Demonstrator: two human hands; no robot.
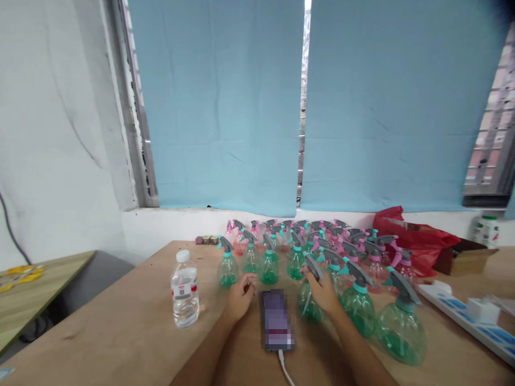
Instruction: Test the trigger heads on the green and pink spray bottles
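My right hand (323, 289) is closed around the neck and grey trigger head of a green spray bottle (309, 306), which stands upright at the right of the phone. Its fingers cover part of the head. My left hand (241, 295) rests above the table on the phone's other side, its fingers loosely curled and a gap between them, with nothing visible in it. Between my hands lies a phone (277, 320) with a blurred screen and a white cable (285, 367) plugged in. Another green spray bottle (227, 268) stands just beyond my left hand.
Several green and pink spray bottles (374, 262) crowd the table's back and right. A clear water bottle (185, 289) stands at left. At right are a white power strip (462, 316), a red plastic bag (418, 241) and a cardboard box (466, 258).
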